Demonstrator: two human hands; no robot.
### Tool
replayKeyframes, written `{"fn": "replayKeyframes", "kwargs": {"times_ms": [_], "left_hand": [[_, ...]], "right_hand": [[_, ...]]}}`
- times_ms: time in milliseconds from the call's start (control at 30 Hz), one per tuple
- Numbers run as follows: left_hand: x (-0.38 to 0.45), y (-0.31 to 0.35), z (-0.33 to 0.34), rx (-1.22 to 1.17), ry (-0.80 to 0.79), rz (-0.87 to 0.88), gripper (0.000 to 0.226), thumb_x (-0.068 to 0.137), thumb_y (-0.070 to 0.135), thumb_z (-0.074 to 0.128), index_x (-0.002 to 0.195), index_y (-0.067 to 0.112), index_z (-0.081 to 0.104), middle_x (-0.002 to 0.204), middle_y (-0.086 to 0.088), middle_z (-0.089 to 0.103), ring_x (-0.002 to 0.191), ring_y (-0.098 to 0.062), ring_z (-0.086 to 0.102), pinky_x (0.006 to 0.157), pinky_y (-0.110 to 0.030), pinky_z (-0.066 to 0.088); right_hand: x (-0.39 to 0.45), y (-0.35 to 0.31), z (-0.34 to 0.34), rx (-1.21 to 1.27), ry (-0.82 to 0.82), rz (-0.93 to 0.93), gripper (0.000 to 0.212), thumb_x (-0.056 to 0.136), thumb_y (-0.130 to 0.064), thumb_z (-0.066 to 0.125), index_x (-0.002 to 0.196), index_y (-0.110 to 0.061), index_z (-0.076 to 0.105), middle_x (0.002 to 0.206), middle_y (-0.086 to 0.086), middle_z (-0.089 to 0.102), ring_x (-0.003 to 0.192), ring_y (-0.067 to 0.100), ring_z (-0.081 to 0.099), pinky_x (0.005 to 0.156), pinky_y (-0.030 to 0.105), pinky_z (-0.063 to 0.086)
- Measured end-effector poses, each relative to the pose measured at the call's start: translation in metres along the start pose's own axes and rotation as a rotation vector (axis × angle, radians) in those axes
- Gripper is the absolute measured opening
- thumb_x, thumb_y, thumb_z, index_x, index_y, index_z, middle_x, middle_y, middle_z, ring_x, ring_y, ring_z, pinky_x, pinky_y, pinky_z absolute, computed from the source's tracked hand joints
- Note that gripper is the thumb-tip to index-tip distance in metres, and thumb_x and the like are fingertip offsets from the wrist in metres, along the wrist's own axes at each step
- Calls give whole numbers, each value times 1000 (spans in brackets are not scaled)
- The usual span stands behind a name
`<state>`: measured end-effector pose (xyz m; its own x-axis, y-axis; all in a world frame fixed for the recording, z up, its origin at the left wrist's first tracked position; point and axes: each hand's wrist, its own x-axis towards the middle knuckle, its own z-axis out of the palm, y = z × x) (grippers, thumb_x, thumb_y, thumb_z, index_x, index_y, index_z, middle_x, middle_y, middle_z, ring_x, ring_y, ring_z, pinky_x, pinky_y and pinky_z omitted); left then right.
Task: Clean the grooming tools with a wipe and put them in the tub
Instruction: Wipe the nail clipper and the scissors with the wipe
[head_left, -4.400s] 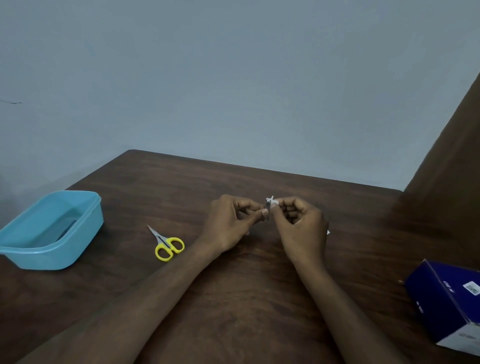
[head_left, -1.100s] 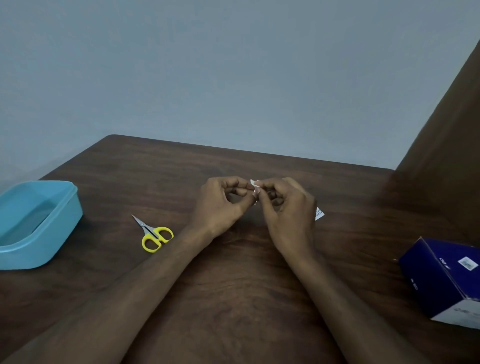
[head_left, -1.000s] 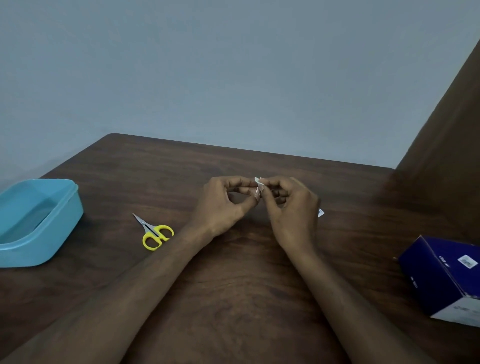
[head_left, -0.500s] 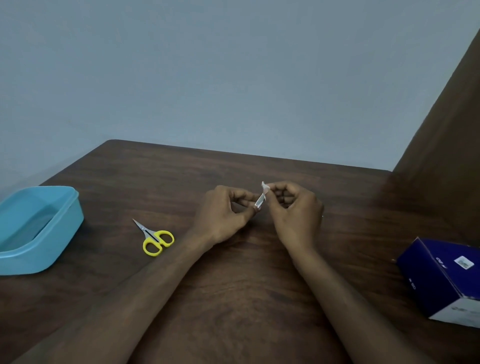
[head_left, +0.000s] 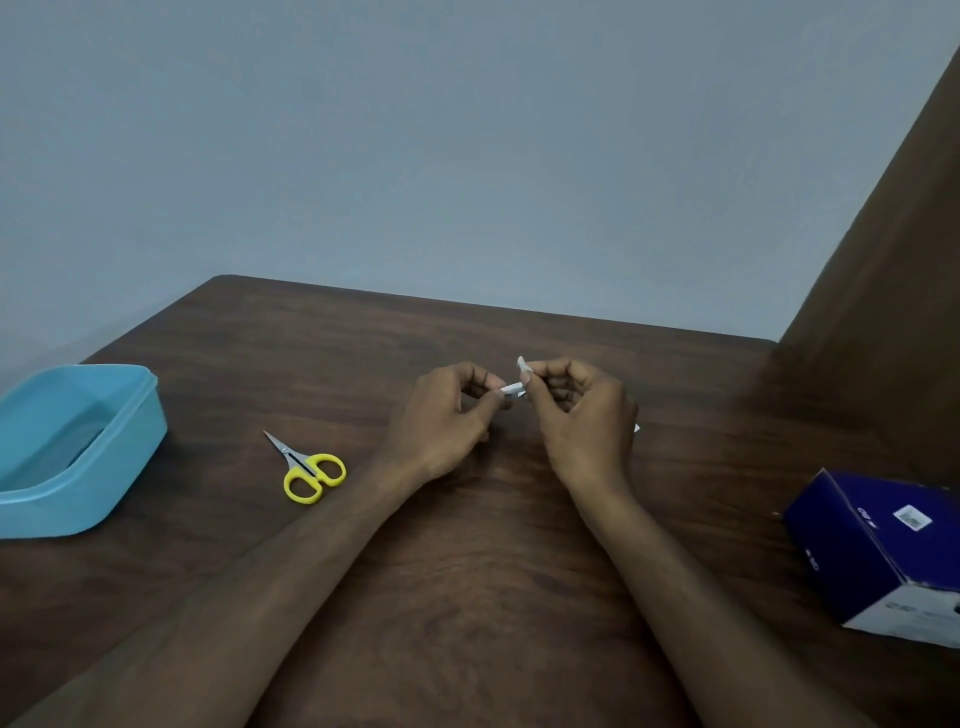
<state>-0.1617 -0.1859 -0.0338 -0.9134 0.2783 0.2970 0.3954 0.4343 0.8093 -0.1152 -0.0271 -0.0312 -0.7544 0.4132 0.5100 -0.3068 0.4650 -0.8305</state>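
Above the middle of the wooden table (head_left: 467, 571), my left hand (head_left: 441, 421) pinches a small silver metal tool (head_left: 511, 388) by one end; most of the tool is hidden by fingers. My right hand (head_left: 582, 415) pinches a small white wipe (head_left: 522, 365) against the tool's other end. A pair of small scissors with yellow handles (head_left: 306, 467) lies on the table to the left of my hands. At the far left stands the light blue tub (head_left: 119, 467), with something dark lying in its bottom.
A dark blue cardboard box (head_left: 878, 551) sits at the right edge of the table. A small white scrap (head_left: 636, 428) peeks out behind my right hand. A brown wooden panel (head_left: 883, 286) rises at the right, and a grey wall stands behind the table.
Both hands stay together over the table's middle. The metal tool has turned from upright to nearly level, and the wipe has shifted along it under my right fingers.
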Motion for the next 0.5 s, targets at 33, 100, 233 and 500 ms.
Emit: {"fn": "replayKeyframes", "kwargs": {"times_ms": [33, 100, 233, 500], "left_hand": [[-1, 1, -1, 7, -11, 1, 12, 103, 39, 62, 97, 32, 71, 84, 14, 79, 62, -6, 73, 68, -43, 61], [-2, 5, -2, 13, -15, 4, 21, 107, 44, 55, 104, 31, 71, 74, 9, 78, 57, -2, 69, 61, -33, 51], [-5, 11, -7, -108, -3, 30, 21, 104, 47, 64, 106, 30, 76, 70, 4, 76, 52, -18, 66, 50, -25, 43], [-6, 9, -9, -132, 5, 88, 16, 101, 24, 74, 108, 36, 82, 65, 6, 75, 49, -24, 63, 48, -25, 43]], "right_hand": [[0, 0, 0, 5, -7, 12, 4, 92, -19, 83, 90, -22, 81, 80, -13, 79, 77, 1, 76, 77, 32, 64], [2, 2, 1, 30, -23, 54, 7, 92, -20, 84, 88, -23, 80, 80, -10, 80, 76, 5, 77, 79, 37, 65], [3, 3, 5, 131, -54, 134, 8, 92, -19, 83, 86, -21, 78, 80, -4, 80, 79, 15, 79, 81, 49, 66], [4, 3, 3, 319, -54, 281, 3, 95, -10, 79, 96, -8, 79, 87, 8, 82, 85, 23, 81, 90, 48, 65]]}}
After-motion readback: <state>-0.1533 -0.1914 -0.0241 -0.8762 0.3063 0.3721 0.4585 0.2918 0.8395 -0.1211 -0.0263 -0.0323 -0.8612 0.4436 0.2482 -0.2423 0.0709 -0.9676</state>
